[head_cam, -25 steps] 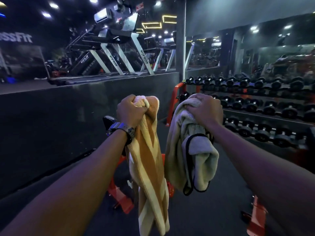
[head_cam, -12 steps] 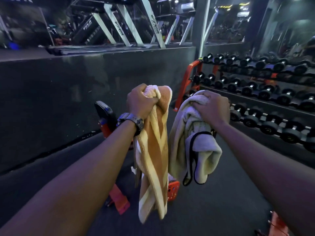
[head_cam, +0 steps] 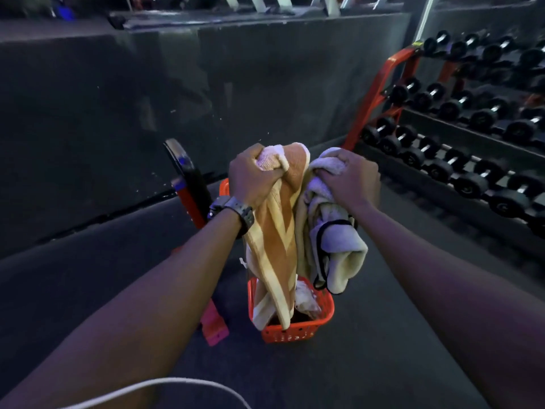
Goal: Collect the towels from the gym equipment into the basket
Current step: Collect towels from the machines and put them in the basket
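My left hand [head_cam: 253,177] grips the top of an orange-and-cream striped towel [head_cam: 274,252], which hangs straight down with its lower end inside the orange basket [head_cam: 298,332] on the floor. Beside it, my right hand [head_cam: 349,180] clutches a bunched pale towel with dark edging [head_cam: 339,246]; its bottom fold hangs just above the basket's far right rim. Some light cloth [head_cam: 305,299] lies inside the basket. Both arms reach forward, a dark watch on the left wrist.
A dumbbell rack [head_cam: 460,125] with an orange frame runs along the right. A red bench frame with a black pad [head_cam: 188,184] stands left of the basket, against a dark raised platform [head_cam: 147,93]. A white cable [head_cam: 165,388] crosses the bottom.
The view has tilted down and both hands have come lower and closer together. The orange basket is now plainly visible under the towels, and the striped towel's end has dropped into it.
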The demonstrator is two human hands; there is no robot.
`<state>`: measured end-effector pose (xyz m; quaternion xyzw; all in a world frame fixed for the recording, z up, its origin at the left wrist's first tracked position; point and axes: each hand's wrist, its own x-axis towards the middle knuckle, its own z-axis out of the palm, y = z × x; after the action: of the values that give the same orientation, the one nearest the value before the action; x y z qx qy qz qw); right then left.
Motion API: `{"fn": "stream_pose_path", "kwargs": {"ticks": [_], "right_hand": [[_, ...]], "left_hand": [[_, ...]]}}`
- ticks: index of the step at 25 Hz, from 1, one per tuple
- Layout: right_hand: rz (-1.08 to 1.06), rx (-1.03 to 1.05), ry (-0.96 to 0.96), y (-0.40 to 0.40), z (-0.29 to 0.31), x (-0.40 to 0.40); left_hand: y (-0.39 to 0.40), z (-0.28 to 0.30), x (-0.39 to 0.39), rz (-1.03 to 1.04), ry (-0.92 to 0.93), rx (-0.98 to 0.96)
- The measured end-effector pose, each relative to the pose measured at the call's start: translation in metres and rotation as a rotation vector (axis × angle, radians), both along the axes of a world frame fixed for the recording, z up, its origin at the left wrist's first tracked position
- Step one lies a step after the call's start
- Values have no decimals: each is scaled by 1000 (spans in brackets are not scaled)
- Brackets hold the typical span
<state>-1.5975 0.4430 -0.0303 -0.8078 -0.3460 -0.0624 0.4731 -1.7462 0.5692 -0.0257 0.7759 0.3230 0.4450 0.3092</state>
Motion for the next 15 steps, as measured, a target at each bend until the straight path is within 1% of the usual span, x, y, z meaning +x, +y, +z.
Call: {"fn": "stream_pose_path", "kwargs": {"ticks": [3, 6, 7, 9, 12, 15], "right_hand": [[18, -66, 41, 43, -40, 23], [-10, -152, 66, 89, -103, 52], [-12, -194, 72, 94, -124, 56], [-11, -279, 77, 112, -185, 72], [-58, -310, 128, 124, -277, 90], [9, -446, 235, 139, -380, 109]], "left_hand": [[33, -41, 28, -3, 11, -81], [80, -107, 59, -26, 57, -151], [85, -129, 64, -42, 83, -178], [104, -186, 83, -63, 118, -252], [119, -273, 101, -120, 187, -369], [137, -376, 119, -174, 324, -400]]}}
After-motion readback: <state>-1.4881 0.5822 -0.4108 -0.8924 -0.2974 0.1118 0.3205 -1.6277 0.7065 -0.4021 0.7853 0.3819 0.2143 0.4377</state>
